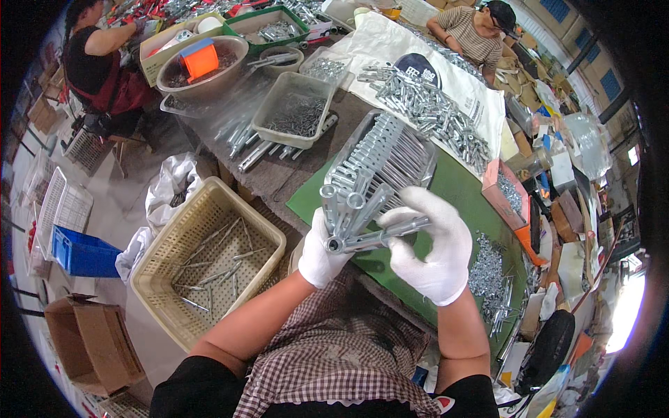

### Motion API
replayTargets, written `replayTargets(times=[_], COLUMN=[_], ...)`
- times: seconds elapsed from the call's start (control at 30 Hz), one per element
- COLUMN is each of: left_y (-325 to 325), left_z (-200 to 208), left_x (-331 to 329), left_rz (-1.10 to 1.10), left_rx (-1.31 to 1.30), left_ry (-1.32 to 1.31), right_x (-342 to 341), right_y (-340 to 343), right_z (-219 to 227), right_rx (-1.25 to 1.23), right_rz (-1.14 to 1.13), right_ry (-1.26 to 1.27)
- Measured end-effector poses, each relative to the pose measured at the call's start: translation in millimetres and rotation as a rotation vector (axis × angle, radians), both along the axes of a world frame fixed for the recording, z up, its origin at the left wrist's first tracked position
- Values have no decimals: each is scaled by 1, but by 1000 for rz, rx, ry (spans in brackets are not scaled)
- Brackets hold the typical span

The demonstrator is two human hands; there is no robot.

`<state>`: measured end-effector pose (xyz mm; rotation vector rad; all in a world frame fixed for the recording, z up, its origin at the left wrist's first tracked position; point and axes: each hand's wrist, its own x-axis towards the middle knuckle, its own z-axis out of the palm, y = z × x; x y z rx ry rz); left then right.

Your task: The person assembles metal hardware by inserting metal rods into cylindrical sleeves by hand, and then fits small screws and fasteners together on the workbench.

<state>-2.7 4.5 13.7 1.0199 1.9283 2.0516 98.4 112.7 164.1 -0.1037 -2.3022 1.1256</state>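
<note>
Tubes (376,203) fanned over the green mat (315,191) suggest work midway, gripped in the left hand's (324,254) closed fingers while the right hand (440,244), thumb and fingers parted, curves around one (pinching or not, one cannot tell). Just beyond, rows (390,150) on the tray (433,161) look ordered; the loose heap (446,115) on the far cloth (373,38) appears left to handle.

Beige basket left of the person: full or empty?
Mostly empty: the beige perforated plastic basket holds only scattered slim metal pieces, much of its bottom bare.
</note>
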Motion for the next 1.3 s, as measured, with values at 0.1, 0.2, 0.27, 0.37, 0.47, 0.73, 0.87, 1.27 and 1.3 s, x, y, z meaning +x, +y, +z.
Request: replayTargets(times=[0.1,0.2,0.27,0.37,0.47,0.73,0.87,1.27,1.3], left_y=[2,0,2,4,-3,-1,-2,0,1], left_z=[-1,6,10,2,-3,-23,-16,-4,-4], left_x=[7,0,6,7,10,4,4,5,5], left_rz=[-28,-110,-184,-338,-56,52,81,-48,-50], left_rx=[141,10,235,572,152,112,86,201,204], left_ry=[-208,-125,-354,-595,-241,-376,-346,-276,-280], right_x=[0,0,-1,-4,-19,-73,-78,-33,-22], right_y=[3,9,11,8,30,62,58,32,19], right_z=[4,14,19,13,5,-62,-70,10,32], right_rx=[148,251,434,346,151,643,554,-190,-341], right_rz=[64,150,161,37,-218,-325,-382,-211,-155], right_ry=[-110,52,11,68,58,-336,-395,203,205])
